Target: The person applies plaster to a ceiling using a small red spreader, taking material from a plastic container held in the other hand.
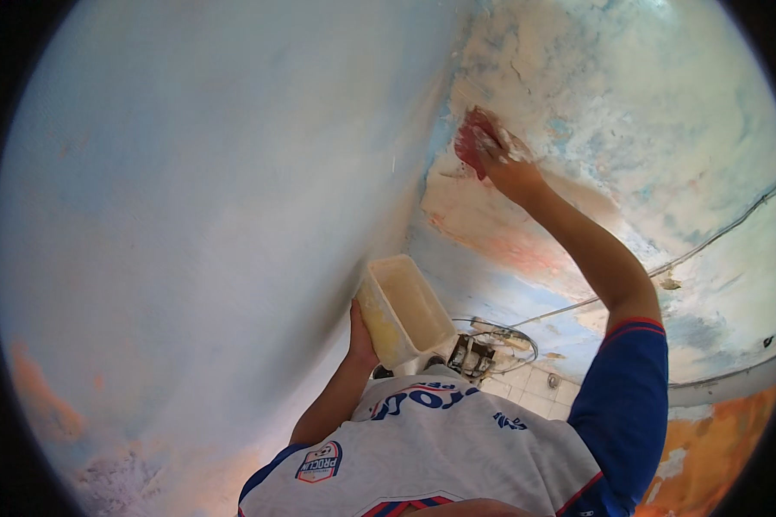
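My left hand (362, 338) grips the side of a rectangular, whitish plastic tub (379, 323) in front of my chest. The tub is tilted; pale material coats its inside and yellowish smears mark its outer side. Up at the right, my right hand (504, 157), smeared with white paste, is closed round a dark red flat piece (468, 145). Whether that is a cloth or a flexible spreader I cannot tell. It lies against the patchy wall (569, 146) close to the corner. White smears, cracks and orange and blue patches cover this wall.
A smooth pale blue wall (207, 172) fills the left and meets the patchy one in a corner. A cable (716, 237) runs across the right wall. Below lie a dark boxy object (472, 355), a looped wire (536, 349) and a tiled floor (526, 388).
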Motion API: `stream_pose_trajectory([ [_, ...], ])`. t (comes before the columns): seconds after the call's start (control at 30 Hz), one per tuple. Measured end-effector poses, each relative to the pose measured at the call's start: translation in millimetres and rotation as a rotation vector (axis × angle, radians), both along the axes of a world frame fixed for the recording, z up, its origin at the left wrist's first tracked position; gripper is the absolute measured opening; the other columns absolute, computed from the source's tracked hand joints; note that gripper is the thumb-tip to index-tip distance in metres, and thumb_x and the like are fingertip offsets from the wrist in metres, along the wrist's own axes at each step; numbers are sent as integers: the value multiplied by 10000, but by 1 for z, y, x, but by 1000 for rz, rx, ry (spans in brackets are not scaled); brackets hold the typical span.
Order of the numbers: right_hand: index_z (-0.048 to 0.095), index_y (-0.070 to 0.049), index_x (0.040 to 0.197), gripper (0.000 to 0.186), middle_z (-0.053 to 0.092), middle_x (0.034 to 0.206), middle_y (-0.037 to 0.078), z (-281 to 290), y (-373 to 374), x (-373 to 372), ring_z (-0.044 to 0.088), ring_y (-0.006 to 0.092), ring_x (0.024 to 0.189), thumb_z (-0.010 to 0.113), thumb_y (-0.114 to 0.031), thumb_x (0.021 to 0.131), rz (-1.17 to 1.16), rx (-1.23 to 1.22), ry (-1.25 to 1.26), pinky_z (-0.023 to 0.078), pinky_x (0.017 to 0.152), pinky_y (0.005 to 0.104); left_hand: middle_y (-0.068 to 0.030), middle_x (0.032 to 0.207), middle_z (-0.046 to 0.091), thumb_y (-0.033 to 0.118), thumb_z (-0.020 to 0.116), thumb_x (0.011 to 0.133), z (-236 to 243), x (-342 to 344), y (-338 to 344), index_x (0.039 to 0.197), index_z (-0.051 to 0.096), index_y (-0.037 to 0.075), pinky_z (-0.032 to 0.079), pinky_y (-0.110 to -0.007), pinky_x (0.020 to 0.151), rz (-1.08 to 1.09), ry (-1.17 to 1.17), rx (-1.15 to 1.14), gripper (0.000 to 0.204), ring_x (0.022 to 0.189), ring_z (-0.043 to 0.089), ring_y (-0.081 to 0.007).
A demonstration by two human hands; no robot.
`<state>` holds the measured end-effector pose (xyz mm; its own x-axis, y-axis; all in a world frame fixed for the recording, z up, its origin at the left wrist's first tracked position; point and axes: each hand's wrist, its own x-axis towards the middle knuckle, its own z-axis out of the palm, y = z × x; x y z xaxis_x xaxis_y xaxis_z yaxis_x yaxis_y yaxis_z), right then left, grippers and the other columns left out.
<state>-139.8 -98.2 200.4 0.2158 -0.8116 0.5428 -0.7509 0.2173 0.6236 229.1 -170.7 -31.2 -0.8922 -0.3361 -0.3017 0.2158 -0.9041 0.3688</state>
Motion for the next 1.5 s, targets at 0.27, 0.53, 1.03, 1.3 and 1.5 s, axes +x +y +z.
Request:
stream_pose_trajectory([
  [0.27, 672, 25, 1220, 415, 616, 1377, 136, -13, -26, 3, 499, 350, 1405, 693, -127, 834, 10, -22, -26, 581, 971, 397, -122, 1492, 520, 702, 190, 1036, -4, -3, 7, 1554, 400, 151, 458, -497, 1128, -54, 52, 61, 785, 1362, 521, -316],
  [0.53, 701, 5, 1185, 372, 653, 1346, 139, 1, 8, 1, 479, 336, 1425, 680, -108, 831, 158, -43, -149, 593, 937, 401, -117, 1491, 523, 703, 201, 1037, -7, 0, 8, 1552, 402, 152, 453, -494, 1128, -12, 18, 65, 781, 1361, 521, -316],
  [1.03, 733, -2, 1071, 238, 668, 1329, 111, 31, -11, 10, 508, 339, 1396, 626, -35, 861, 172, -156, -33, 540, 1033, 432, -121, 1481, 535, 710, 222, 1029, -10, -9, 7, 1542, 423, 148, 447, -506, 1133, -91, 14, 52, 787, 1350, 533, -322],
  [1.3, 728, 3, 1109, 271, 648, 1367, 98, 60, 31, -12, 472, 367, 1427, 638, -28, 856, 156, -52, 20, 570, 1014, 422, -127, 1494, 522, 711, 216, 1028, 10, -8, 12, 1549, 412, 148, 442, -521, 1136, -50, -14, -14, 792, 1364, 520, -329],
  [1.5, 730, 11, 1103, 287, 647, 1366, 117, 80, -13, -2, 494, 360, 1410, 669, -13, 823, 248, -170, 17, 583, 999, 417, -119, 1503, 514, 714, 217, 1026, 2, -16, 15, 1558, 399, 167, 436, -530, 1139, -103, 16, 54, 785, 1367, 516, -333],
])
